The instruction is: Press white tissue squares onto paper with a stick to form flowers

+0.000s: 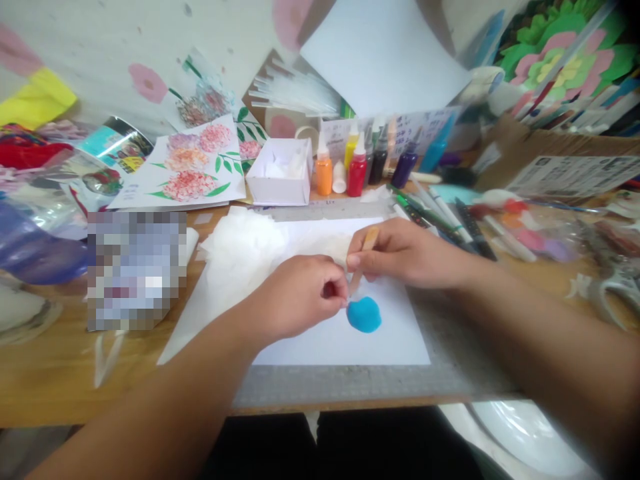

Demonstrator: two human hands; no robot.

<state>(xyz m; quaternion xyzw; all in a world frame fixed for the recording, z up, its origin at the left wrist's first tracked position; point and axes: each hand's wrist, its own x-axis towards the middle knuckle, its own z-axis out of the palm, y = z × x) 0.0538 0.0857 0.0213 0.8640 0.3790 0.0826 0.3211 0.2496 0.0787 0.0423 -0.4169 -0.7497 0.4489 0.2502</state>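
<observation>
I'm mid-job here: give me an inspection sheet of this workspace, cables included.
Surface: white paper on a grey mat, over a wooden table.
Work items: round blue patch on the paper; wooden stick; white fluffy pile.
Clutter: bottles and white box behind; pens and scissors to the right.
Hands: right hand holds the stick; left hand has its fingertips by the patch's edge, grip unclear.
Cables: nothing seen.
Surroundings: patterned backdrop; layered paper flower at upper right.
</observation>
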